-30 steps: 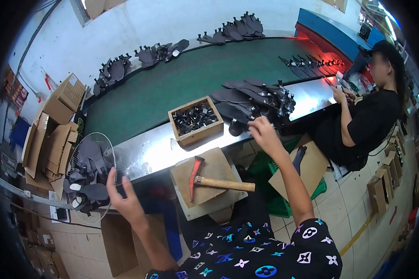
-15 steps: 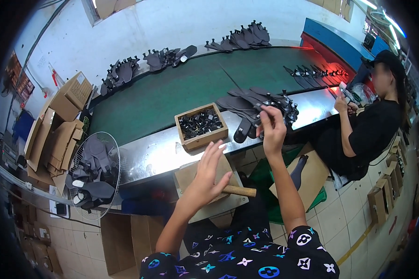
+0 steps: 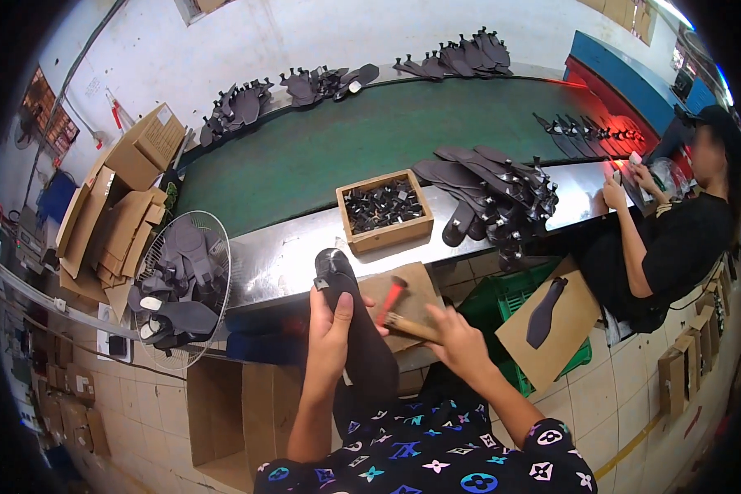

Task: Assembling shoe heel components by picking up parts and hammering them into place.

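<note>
My left hand [image 3: 331, 329] grips a dark shoe sole [image 3: 350, 313] and holds it upright over a brown wooden block [image 3: 412, 290] in front of me. My right hand [image 3: 457, 339] is closed around the wooden handle of a hammer with a red head [image 3: 391, 296], which lies over the block. A wooden box [image 3: 384, 211] of small black parts sits on the metal ledge [image 3: 280, 255] just beyond. A pile of dark soles [image 3: 490, 193] lies to the right of the box.
A green conveyor belt [image 3: 370, 140] runs behind the ledge, with more sole heaps along its far edge. A fan [image 3: 185, 288] loaded with soles stands at left, by stacked cardboard [image 3: 115, 214]. Another person [image 3: 675, 239] in black sits at right. A green crate [image 3: 519, 309] is below.
My right hand took a sole from the pile and came back to the block. The sole now stands in my left hand, and my right hand has closed on the hammer.
</note>
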Available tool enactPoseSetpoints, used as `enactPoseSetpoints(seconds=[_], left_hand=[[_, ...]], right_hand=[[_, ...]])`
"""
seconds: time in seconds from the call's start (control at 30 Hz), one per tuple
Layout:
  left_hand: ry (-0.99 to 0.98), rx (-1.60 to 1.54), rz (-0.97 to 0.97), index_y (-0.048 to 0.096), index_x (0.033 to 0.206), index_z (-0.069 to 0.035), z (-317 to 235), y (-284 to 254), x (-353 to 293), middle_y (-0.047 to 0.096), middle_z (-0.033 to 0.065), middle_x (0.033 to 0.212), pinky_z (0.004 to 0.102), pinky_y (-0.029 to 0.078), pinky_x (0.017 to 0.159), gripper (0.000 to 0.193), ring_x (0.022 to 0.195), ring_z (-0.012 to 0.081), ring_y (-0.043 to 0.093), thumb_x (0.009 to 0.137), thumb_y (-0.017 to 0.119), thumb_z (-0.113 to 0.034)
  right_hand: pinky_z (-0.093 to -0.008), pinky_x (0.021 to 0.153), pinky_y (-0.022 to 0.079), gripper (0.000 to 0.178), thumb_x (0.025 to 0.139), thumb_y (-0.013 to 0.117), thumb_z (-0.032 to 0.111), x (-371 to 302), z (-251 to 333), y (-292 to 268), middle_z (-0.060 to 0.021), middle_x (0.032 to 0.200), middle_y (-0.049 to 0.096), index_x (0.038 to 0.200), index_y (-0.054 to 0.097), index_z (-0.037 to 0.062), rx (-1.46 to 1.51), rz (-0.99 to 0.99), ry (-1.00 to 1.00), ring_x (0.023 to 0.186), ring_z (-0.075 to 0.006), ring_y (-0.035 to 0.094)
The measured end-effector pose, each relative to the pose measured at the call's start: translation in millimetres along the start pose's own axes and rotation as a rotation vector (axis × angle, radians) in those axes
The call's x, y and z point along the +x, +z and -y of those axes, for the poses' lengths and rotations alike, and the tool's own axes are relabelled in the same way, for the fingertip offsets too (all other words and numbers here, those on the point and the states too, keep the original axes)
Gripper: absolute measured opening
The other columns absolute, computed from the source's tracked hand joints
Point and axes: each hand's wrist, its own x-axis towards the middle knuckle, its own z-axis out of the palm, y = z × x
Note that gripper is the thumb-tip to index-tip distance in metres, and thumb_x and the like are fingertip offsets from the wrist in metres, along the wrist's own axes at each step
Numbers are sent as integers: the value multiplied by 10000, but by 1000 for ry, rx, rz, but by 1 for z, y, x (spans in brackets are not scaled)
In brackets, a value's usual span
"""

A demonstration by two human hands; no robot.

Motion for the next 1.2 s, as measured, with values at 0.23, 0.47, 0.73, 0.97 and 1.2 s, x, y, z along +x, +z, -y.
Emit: enactPoseSetpoints(seconds=[0.23,0.47,0.73,0.97,1.2], left_hand=[[219,1560,-285,235,1534,29,116,-13,28,329,292,1497,630,205,1117,794,1406,455,262,954,621,-353],[670,1443,-168,719,973,-92,53,-21,152,694,94,1017,418,484,817,138,960,280,625,884,682,-190],[130,1980,330,753,815,-50,31,-16,245,729,195,920,480,573,686,173,822,361,721,810,732,-222],[591,1297,93,720,868,-39,-3,11,147,654,150,864,422,499,678,189,773,348,634,909,680,-219],[307,568,291,676,963,1,-56,44,4,615,44,843,261,451,634,210,717,136,576,1007,591,-186]], right_hand=[[-383,519,452,172,809,764,135,-103,-54,5,-176,617,534,784,637,23,317,-183,372,539,-351,565],[-231,398,327,150,969,650,153,-108,-8,-17,37,547,433,930,585,22,1059,-528,820,421,-53,416],[-236,379,317,229,986,637,185,-69,-17,-15,21,544,461,883,616,-19,932,-553,595,404,-55,409],[-223,390,340,208,992,627,172,-20,0,-41,-15,625,571,1051,655,-25,1066,-498,439,427,-53,438],[-191,416,359,274,973,665,164,33,49,-105,-86,886,711,1174,642,-20,1165,-333,200,474,-23,445]])
